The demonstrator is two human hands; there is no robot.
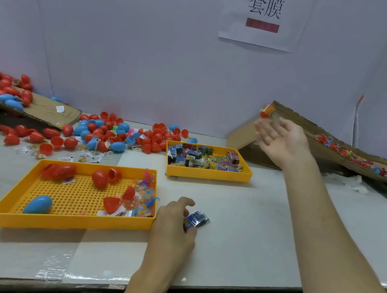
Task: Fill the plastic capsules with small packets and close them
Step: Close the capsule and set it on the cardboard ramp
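My left hand (175, 222) rests on the table beside the near yellow tray (24, 217) and pinches a small blue-and-silver packet (197, 219). My right hand (281, 140) is raised at the right with its fingers spread and nothing in it. Just above its fingertips an orange-red filled capsule (267, 111) hangs in the air by the upper end of a cardboard ramp (300, 122). The near tray holds red capsule halves (100, 178), a blue capsule (38, 205) and clear toy bags (139, 201). The far yellow tray (208, 174) is full of small colourful packets (204, 160).
Loose red and blue capsule halves (113, 131) lie heaped at the back left, some on a cardboard sheet (41, 107). Finished capsules (353, 156) lie further down the ramp at right. A white partition wall with a paper sign (264, 13) closes the back.
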